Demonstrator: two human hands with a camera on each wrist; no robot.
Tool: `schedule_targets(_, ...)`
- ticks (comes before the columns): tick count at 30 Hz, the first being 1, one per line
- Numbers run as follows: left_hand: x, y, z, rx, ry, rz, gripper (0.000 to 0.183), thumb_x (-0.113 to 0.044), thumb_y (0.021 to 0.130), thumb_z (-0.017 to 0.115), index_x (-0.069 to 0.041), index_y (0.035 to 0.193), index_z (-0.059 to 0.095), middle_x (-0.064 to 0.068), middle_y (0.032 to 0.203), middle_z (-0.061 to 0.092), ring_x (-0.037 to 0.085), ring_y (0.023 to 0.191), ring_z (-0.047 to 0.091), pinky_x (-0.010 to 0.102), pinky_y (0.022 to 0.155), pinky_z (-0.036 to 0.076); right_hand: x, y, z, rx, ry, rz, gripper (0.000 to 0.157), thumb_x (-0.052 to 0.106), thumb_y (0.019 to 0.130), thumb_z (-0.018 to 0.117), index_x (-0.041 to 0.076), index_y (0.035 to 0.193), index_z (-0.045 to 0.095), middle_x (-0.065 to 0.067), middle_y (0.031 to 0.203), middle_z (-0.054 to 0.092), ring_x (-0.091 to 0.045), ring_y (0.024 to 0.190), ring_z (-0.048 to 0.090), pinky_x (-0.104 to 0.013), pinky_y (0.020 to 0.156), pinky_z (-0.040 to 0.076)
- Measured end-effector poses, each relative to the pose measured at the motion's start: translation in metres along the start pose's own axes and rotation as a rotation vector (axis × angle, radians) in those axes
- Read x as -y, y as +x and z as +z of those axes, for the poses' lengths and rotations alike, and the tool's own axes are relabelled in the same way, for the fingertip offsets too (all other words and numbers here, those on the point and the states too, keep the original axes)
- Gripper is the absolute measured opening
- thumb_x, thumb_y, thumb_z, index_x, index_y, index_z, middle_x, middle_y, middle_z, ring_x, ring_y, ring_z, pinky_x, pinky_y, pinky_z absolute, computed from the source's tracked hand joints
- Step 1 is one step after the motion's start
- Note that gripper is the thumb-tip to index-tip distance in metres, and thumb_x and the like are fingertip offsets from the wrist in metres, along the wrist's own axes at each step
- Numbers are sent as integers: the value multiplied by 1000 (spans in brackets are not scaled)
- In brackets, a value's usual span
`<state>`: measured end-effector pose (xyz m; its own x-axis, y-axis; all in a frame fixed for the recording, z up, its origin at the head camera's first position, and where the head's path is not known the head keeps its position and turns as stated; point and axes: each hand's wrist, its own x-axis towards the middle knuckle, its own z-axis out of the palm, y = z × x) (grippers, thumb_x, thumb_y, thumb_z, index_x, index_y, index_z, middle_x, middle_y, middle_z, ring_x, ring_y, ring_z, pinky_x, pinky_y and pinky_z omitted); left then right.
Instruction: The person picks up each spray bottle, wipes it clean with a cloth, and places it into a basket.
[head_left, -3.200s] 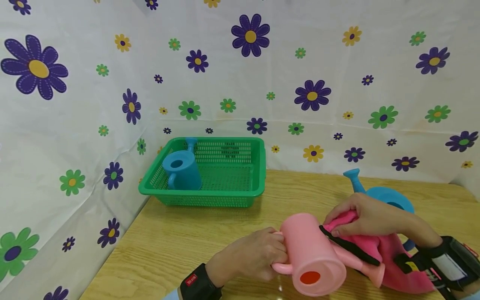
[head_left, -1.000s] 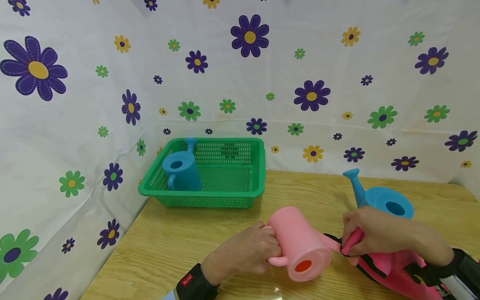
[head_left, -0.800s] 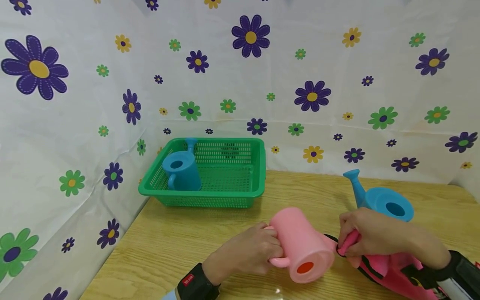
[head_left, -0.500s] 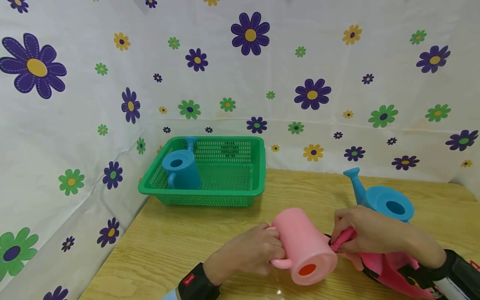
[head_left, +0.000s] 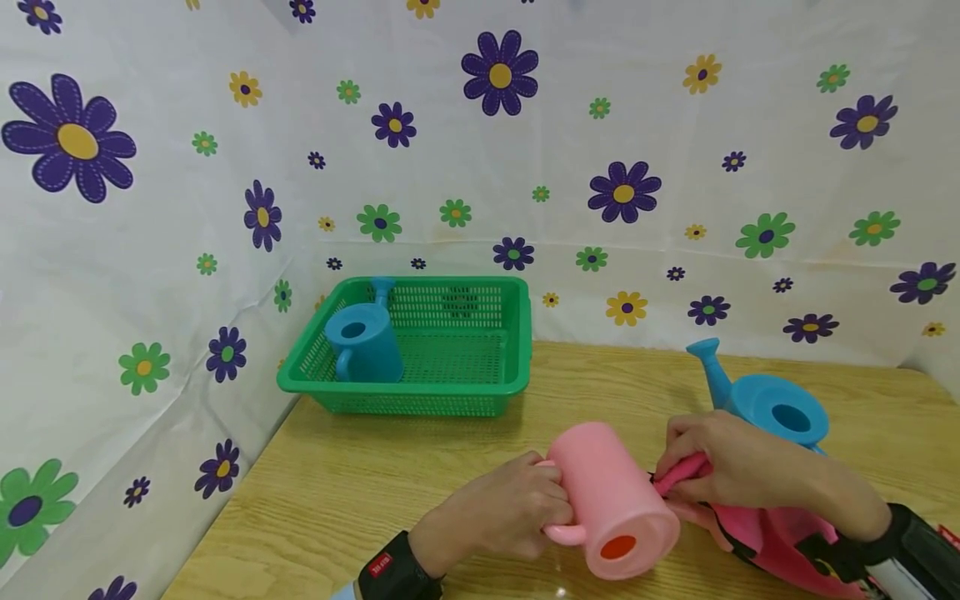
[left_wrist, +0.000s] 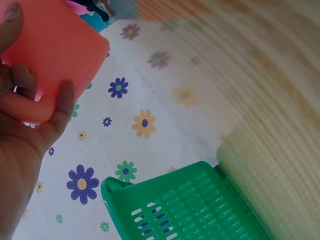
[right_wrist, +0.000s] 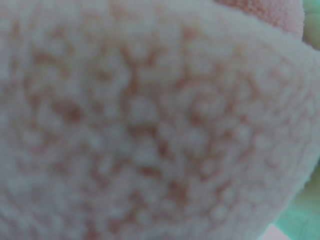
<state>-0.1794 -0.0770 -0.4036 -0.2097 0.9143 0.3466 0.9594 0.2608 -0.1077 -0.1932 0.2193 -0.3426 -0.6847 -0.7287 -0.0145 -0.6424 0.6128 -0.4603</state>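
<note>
Tilted low over the table, a pink watering can (head_left: 611,483) has its orange-red opening toward the head camera. My left hand (head_left: 510,504) grips its handle, and the left wrist view has the fingers round it too. My right hand (head_left: 738,458) pinches a bunched pink cloth (head_left: 787,546) with black edging against the can's spout, close to the body. Fuzzy fabric of that cloth (right_wrist: 150,120) fills most of the right wrist view. Just behind the right hand stands a blue watering can (head_left: 761,390), partly covered by that hand.
At the back left of the wooden table (head_left: 360,467) sits a green slotted basket (head_left: 412,402). Inside its left part is another blue watering can (head_left: 378,350). A white flowered sheet (head_left: 570,150) hangs behind and to the left of the table.
Over the last second my right hand has slid left along the spout with the cloth, toward the can's body. The pink can has shifted slightly right and down; the left hand keeps its grip.
</note>
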Motion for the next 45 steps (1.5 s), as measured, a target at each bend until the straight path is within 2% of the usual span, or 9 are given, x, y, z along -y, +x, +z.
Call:
schedule_targets(5,1,-2,2,-17,-33,-15,32,-9,70,73,-20,58,45,-11,59,45,8,70,43,24,64,35,-1,-3,-2,-61,-29,-47,19,27,81,78,29,101,76,14,89,62,-6,81,58,-24,61,58)
schedule_targets(9,4,-4,2,-84,-74,-24,27,-8,70,72,-19,61,49,-10,63,52,8,74,46,26,67,37,-6,-14,-8,-256,-114,-98,23,18,75,82,25,97,77,13,88,62,-4,77,55,-23,57,55)
schedule_targets(13,10,-7,-3,-177,-69,-44,18,-15,76,75,-17,69,58,-9,69,60,10,82,52,29,71,42,-12,-29,-16,-465,-147,-67,29,8,70,84,20,95,77,11,87,62,-2,71,53,-21,50,50)
schedule_targets(18,23,-12,-9,-358,-168,-87,21,-16,78,78,-11,70,60,-2,72,60,14,81,52,28,76,47,-20,-46,-20,-580,-200,50,31,4,67,85,15,95,78,5,91,64,-1,75,53,-20,50,52)
schedule_targets(22,33,-15,-25,-575,-258,-180,23,-13,72,84,-5,70,63,12,88,57,22,87,53,32,76,57,-26,-51,-19,-616,-243,62,31,4,65,86,14,94,79,3,90,65,-1,74,54,-16,49,51)
schedule_targets(28,60,-28,-29,-772,-262,-410,16,-6,70,85,-2,72,70,22,118,53,31,112,51,51,89,52,-29,-52,-16,-627,-240,33,32,4,62,87,13,92,80,6,85,65,-1,71,55,-13,48,48)
schedule_targets(33,69,-35,-34,-943,-205,-531,21,6,64,85,0,64,65,26,116,57,34,108,56,58,83,54,-31,-52,-14,-630,-230,10,33,3,62,87,13,91,79,8,83,64,-1,68,55,-12,48,46)
schedule_targets(39,68,-39,-50,-1029,-227,-668,13,14,69,79,14,78,70,33,111,55,37,102,58,55,69,59,-33,-52,-13,-623,-234,20,32,5,62,88,14,91,79,8,83,65,-2,68,56,-17,48,49)
schedule_targets(45,87,-53,-41,-1069,-173,-792,17,4,73,81,15,80,71,34,111,55,39,100,60,57,66,59,-32,-53,-11,-625,-228,22,31,5,63,87,14,91,79,8,82,65,-2,67,55,-17,47,47)
